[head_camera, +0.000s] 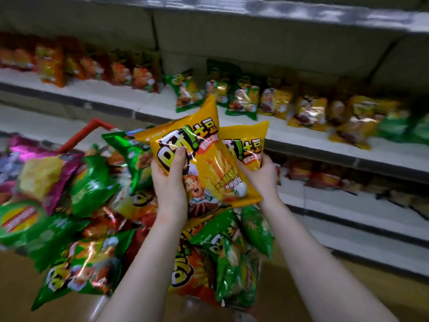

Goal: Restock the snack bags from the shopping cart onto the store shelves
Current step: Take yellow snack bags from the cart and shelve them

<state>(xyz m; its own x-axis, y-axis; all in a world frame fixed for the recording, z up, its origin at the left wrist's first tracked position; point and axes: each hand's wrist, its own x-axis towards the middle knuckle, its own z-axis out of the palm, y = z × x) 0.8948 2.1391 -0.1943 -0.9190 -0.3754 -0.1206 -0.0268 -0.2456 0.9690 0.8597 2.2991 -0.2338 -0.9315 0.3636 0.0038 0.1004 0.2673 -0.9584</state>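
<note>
A: Step in hand?

B: Transfer, mid-carry. Two snack bags held just above the shopping cart (92, 126), not yet on the shelf (151, 105) beyond the cart.

A: Grip status?

B: On the left hand (171, 180), fingers curled round the front yellow bag (209, 163), thumb on the printed face. On the right hand (262, 175), fingers wrapped round the lower part of the rear yellow bag (246, 140). Front bag overlapping the rear one. Both roughly upright, tilted slightly.

A: Next move?

B: By judgement: carry beyond the cart and to its right, toward the yellow row (308, 110) on that shelf. Set down standing, print outward, beside like stock. Keep clear of the green bags (185, 91) on the same shelf, nearer the cart. Release one hand at a time. Glossy, air-filled packs, likely prone to sliding and toppling.

A: Counts?

B: In hand: two yellow bags, one per hand. On the shelf beyond the cart: three green bags, then at least four yellow. End furthest from the cart too blurred for a firm count. Orange-red bags (130, 70) beyond the cart and to its left: blurred, not countable. In the cart: mixed heap (92, 194) of green, orange and purple packs, well over ten, exact number not readable. Much stock left to shelve.
</note>
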